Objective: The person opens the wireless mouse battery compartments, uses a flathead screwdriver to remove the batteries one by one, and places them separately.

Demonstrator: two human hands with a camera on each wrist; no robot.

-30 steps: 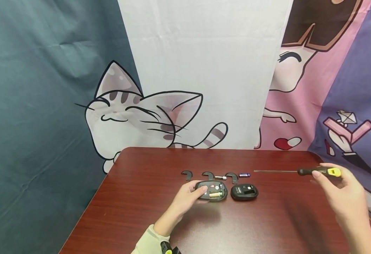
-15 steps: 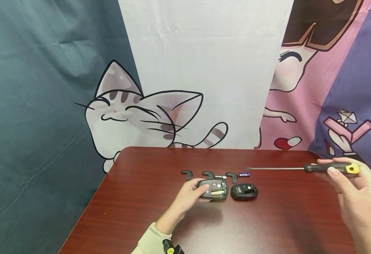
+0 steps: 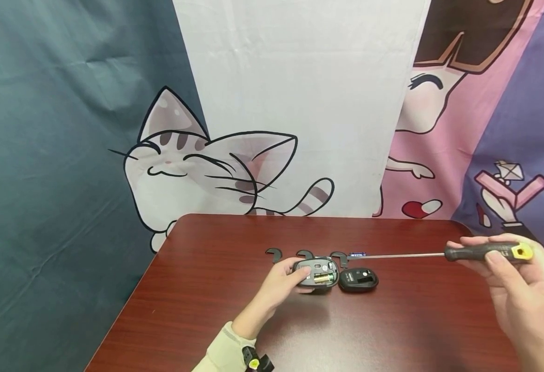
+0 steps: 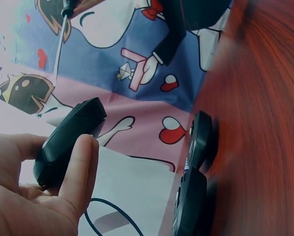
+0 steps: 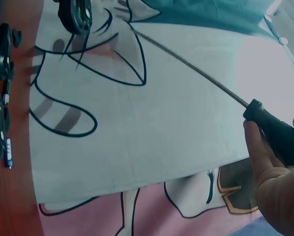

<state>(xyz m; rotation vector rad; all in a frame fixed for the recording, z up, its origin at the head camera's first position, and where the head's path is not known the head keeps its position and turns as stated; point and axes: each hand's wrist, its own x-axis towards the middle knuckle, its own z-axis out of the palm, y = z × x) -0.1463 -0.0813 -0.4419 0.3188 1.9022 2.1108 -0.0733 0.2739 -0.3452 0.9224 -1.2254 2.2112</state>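
Note:
My left hand (image 3: pixel 276 287) holds a black computer mouse (image 3: pixel 317 266) above the table, its underside turned up and the thumb on it. A battery (image 3: pixel 324 278) shows in its uncovered compartment. My right hand (image 3: pixel 523 289) grips a screwdriver (image 3: pixel 471 252) by its dark, yellow-ended handle, the shaft pointing left. In the right wrist view, the screwdriver tip (image 5: pixel 135 31) is apart from the held mouse (image 5: pixel 76 17). Another mouse (image 3: pixel 358 279) lies underside up on the table. The left wrist view shows a further mouse (image 4: pixel 191 202) there, hidden in the head view.
Curved black battery covers (image 3: pixel 274 254) lie in a row toward the back of the reddish-brown table (image 3: pixel 216 289). A blue battery (image 5: pixel 8 153) lies near them, partly behind the shaft in the head view. A printed cloth (image 3: pixel 309 93) hangs behind the table.
The right hand has shifted right with the screwdriver, and the shaft's tip has dipped and moved left toward the held mouse. The left hand has brought its mouse slightly right and up.

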